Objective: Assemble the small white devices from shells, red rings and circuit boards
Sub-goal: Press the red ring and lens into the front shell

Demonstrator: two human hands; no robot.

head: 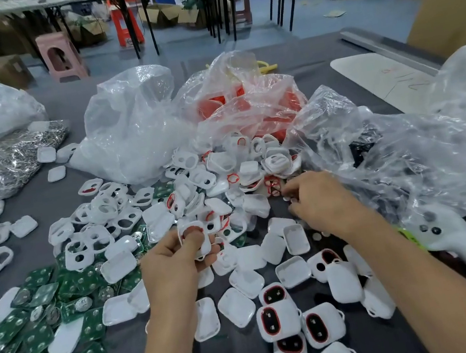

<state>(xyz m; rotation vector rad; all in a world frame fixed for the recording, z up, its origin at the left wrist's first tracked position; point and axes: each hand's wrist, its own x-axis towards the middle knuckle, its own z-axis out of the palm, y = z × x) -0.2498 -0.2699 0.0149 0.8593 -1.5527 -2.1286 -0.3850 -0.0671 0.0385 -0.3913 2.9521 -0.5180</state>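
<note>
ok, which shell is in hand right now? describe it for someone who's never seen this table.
On the grey table, find the left hand near the middle of the white clutter. It grips the shell: white, with a red-edged oval opening, and the only one lifted off the table.
</note>
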